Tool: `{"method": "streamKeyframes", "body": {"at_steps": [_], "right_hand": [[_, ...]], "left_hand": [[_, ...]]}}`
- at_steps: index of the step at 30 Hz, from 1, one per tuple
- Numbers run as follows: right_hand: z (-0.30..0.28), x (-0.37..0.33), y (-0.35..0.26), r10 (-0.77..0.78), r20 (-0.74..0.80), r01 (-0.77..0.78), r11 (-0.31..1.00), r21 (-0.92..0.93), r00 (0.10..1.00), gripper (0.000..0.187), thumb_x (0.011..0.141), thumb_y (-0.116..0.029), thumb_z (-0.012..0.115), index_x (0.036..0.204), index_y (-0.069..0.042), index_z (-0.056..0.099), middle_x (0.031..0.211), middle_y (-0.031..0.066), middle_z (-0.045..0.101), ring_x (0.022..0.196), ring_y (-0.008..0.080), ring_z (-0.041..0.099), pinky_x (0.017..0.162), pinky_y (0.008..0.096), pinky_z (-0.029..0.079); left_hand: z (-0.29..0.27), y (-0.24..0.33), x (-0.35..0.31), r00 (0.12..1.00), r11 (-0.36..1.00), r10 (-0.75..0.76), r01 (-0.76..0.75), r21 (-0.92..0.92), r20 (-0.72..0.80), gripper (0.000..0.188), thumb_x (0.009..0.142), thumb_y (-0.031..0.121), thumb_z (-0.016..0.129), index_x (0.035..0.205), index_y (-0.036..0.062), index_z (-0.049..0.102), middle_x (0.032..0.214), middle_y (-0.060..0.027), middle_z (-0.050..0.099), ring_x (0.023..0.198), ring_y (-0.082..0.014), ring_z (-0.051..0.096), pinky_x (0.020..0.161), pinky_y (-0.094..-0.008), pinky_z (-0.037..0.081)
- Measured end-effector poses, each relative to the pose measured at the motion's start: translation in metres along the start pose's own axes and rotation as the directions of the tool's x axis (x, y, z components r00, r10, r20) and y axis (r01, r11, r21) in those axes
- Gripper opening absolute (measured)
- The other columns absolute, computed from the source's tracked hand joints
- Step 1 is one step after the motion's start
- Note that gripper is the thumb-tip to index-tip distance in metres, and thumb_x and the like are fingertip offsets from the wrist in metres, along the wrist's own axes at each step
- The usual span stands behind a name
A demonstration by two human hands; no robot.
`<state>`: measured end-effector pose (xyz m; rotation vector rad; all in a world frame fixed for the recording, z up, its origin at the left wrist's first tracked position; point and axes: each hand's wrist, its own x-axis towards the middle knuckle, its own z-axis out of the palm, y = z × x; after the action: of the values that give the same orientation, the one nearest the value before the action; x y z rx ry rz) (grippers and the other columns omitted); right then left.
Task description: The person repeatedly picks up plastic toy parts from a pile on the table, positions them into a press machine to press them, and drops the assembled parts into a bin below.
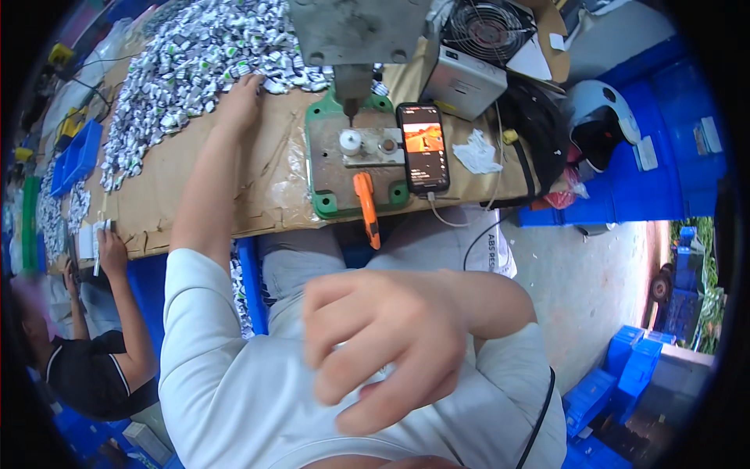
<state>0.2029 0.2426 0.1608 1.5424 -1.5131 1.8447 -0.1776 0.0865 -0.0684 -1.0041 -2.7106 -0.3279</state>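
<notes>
My left arm stretches forward, and my left hand (244,98) touches the near edge of a big heap of small white-and-grey parts (203,51). Its fingertips are too small against the heap to tell whether they grip a part. Close before my chest, my right hand (383,336) is raised with curled fingers; anything inside them is hidden. Beyond it stands a bench press with a grey head (351,31) and a green base (320,176). A white round piece (350,141) sits on its metal fixture (375,160), below the spindle. An orange-handled tool (366,203) lies over the base's front edge.
Right of the press are a lit phone (423,148) on a cable, crumpled tissue (477,152), a metal box (465,82), a fan (486,31), a black bag (535,129) and a helmet (601,113). At left, another person (101,367) works beside a blue tray (76,160).
</notes>
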Motion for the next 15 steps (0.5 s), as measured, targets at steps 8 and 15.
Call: {"method": "streamKeyframes", "body": {"at_steps": [8, 15], "right_hand": [[-0.059, -0.018, -0.036, 0.021, -0.010, -0.022, 0.958, -0.286, 1.000, 0.017, 0.091, -0.009, 0.056, 0.081, -0.011, 0.069, 0.082, 0.0033, 0.066, 0.068, 0.0180, 0.055, 0.065, 0.0355, 0.038], [-0.074, -0.026, -0.054, -0.216, -0.416, -0.098, 0.782, -0.616, 0.883, 0.013, 0.095, -0.025, 0.051, 0.089, -0.019, 0.061, 0.068, -0.0031, 0.044, 0.071, 0.0153, 0.039, 0.079, 0.0381, 0.031]], "left_hand": [[-0.024, 0.016, -0.014, 0.987, 0.987, -0.157, 0.158, -0.035, 0.034, 0.025, 0.089, 0.018, 0.064, 0.111, 0.0070, 0.064, 0.099, -0.0159, 0.067, 0.091, -0.0359, 0.066, 0.081, -0.0467, 0.052], [-0.043, 0.137, -0.059, 0.957, 0.415, -0.124, 0.289, -0.863, 0.261, 0.024, 0.102, 0.029, 0.054, 0.108, 0.0060, 0.059, 0.081, 0.0002, 0.060, 0.065, -0.0070, 0.053, 0.055, -0.0230, 0.043]]}}
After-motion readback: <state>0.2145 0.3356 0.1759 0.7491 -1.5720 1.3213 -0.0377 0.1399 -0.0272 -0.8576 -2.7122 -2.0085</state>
